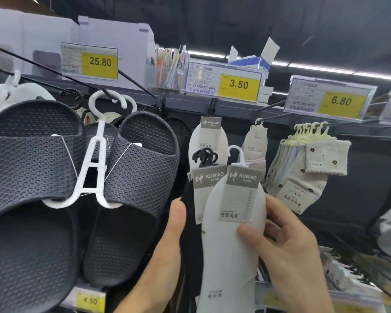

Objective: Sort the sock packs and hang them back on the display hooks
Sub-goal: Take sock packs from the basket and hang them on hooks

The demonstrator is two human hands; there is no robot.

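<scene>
My right hand (287, 247) grips a white sock pack (226, 256) with a grey KUN'AO label and a white hanger hook at its top. My left hand (167, 245) holds a black sock pack (190, 222) with the same grey label and a black hanger hook, just left of and partly behind the white one. Another white KUN'AO sock pack (207, 141) hangs from the display hook (212, 107) under the 3.50 price tag. A beige sock pack (255, 143) hangs on the hook to its right.
Dark mesh slippers (54, 177) on a white hanger fill the left. Several cream floral sock packs (307, 168) hang at right under a 6.80 tag (327, 99). Price tags 25.80 (89, 62) and 3.50 (224, 81) line the shelf rail. More packs lie at lower right.
</scene>
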